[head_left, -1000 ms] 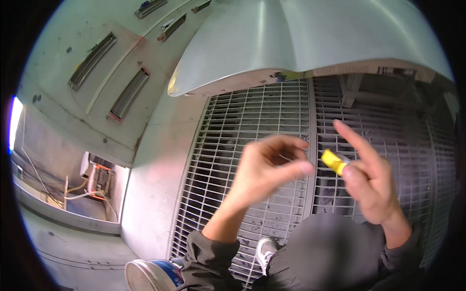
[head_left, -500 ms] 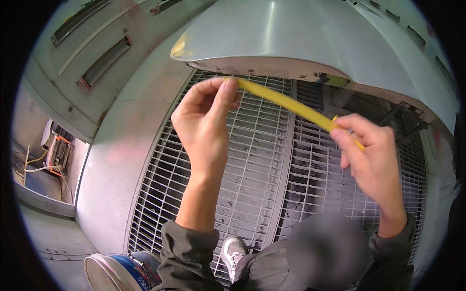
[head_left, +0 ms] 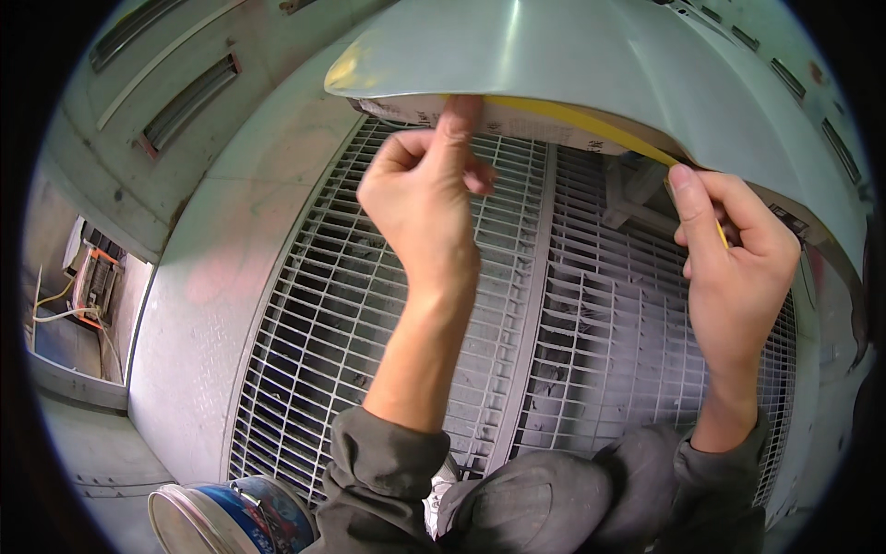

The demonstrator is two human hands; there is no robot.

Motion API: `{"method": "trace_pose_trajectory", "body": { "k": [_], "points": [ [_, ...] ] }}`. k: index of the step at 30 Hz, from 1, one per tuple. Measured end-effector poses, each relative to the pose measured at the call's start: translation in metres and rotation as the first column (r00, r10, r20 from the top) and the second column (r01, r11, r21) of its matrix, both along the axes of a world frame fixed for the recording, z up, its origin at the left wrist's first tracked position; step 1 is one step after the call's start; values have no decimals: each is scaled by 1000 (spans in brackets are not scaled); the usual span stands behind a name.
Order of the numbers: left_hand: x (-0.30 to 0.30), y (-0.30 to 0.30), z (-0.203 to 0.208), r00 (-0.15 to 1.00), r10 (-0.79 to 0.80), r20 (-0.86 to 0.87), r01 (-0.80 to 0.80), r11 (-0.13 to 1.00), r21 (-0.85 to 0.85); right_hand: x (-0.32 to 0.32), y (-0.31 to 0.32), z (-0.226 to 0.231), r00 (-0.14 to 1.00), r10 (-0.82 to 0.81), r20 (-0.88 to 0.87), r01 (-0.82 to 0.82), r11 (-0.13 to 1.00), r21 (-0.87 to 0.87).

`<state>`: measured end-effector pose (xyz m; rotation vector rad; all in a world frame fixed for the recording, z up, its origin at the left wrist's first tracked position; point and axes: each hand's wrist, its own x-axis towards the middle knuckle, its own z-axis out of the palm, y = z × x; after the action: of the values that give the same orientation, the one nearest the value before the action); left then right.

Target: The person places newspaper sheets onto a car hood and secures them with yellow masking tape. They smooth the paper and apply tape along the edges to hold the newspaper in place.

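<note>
Yellow tape (head_left: 591, 121) sits higher than 0.5 s ago, stretched along the lower edge of the grey panel (head_left: 591, 55). The left hand (head_left: 425, 208) sets its thumb there; whether that grip is closed, I cannot tell. The right hand (head_left: 743, 245) pinches the tape in a closed grip.

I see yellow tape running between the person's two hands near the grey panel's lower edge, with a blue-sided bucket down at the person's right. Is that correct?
Not quite: the head view shows the blue-sided bucket down at the person's left. The rest holds: yellow tape runs between the left hand and right hand near the grey panel's lower edge.
</note>
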<state>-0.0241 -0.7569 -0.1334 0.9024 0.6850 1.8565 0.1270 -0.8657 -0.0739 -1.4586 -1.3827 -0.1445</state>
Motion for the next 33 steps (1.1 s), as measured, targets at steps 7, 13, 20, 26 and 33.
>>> {"method": "trace_pose_trajectory", "body": {
  "k": [7, 13, 20, 26, 33],
  "points": [
    [42, -24, 10, 954, -185, 237, 233, 953, -192, -1, -1, -11, 985, 148, -86, -144, 988, 50],
    [60, -27, 7, 939, -172, 298, 231, 957, -176, 32, -26, -29, 847, 66, -528, 42, 981, 189],
    [126, -56, 9, 841, -387, 377, 459, 880, -121, 55, -78, -65, 784, 78, -616, -113, 993, -19],
    [108, -70, -20, 762, -581, -286, 579, 809, -98, 60, -95, -62, 639, 172, -750, -387, 914, -120],
    [57, -45, -38, 890, -408, -205, 395, 913, -103, 73, -131, -59, 135, 449, -883, -799, 577, 171]
  ]
}}
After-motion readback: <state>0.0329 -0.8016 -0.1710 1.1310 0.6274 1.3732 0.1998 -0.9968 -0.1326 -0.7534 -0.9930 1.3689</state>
